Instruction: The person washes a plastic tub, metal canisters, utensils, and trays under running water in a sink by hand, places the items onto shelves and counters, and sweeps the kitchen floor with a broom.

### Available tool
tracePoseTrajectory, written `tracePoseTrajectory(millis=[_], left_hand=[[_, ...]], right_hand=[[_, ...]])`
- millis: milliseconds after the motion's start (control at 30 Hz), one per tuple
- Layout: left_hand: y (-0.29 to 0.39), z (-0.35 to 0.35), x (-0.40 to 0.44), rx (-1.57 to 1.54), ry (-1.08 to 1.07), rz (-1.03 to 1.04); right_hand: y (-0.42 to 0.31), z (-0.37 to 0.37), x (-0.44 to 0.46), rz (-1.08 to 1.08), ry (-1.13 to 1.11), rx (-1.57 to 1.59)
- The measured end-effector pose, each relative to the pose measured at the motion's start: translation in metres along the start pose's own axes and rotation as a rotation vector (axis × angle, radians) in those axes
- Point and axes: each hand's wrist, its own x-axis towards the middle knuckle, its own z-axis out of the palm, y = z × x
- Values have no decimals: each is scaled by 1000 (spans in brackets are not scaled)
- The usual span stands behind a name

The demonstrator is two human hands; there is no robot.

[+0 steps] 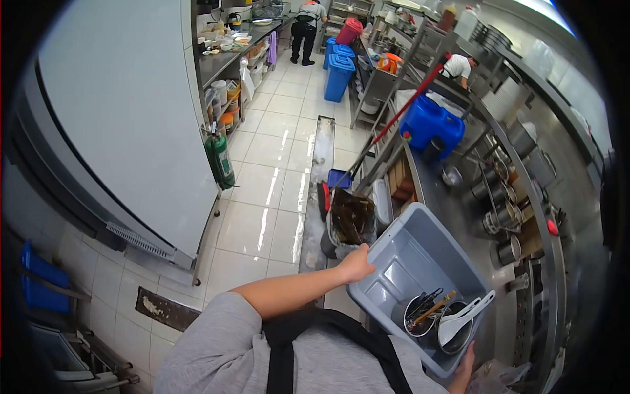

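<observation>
A grey plastic bus tub point(423, 246) is tilted in front of me at the right. My left hand point(357, 264) grips its left rim, with the fingers partly hidden by the wall. At the near right corner, my right hand point(464, 369) is closed around the rim. Down in the near end of the tub stands a metal container point(408, 307) with dark-handled utensils and a wooden-handled one. Beside it sits a second round container point(462, 341), with white plastic spoons point(459, 320) lying across its top.
A steel counter point(453, 210) with a blue jerrycan point(431, 128) runs along the right. Below is a lined bin point(351, 217). A white cabinet point(118, 118) and a fire extinguisher point(220, 157) flank the tiled floor. Two people point(306, 29) work farther off.
</observation>
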Motion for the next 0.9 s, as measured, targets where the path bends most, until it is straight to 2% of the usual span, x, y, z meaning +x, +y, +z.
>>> tracePoseTrajectory(millis=[67, 233, 300, 367, 500, 600, 667, 733, 900], left_hand=[[-8, -40, 8, 44, -10, -17], [-15, -146, 21, 133, 22, -36], [-19, -190, 27, 196, 87, -25], [-27, -232, 36, 228, 92, -43], [-54, -304, 63, 335, 195, -116], [-93, -351, 103, 417, 296, -160], [-96, -384, 127, 526, 352, -250], [-98, -419, 151, 601, 417, -250], [-118, -507, 215, 591, 572, -366]], right_hand=[[-10, 48, -19, 114, -67, 54], [-5, 162, -20, 81, 35, 79], [-3, 205, -15, 66, -5, 83], [-28, 266, -25, 65, 6, 85], [-67, 377, -21, -25, -123, 160], [-104, 459, -2, -60, -105, 69], [-122, 513, 26, -99, -154, 75], [-145, 570, 47, -112, -177, 43], [-201, 726, 109, -113, -254, 5]])
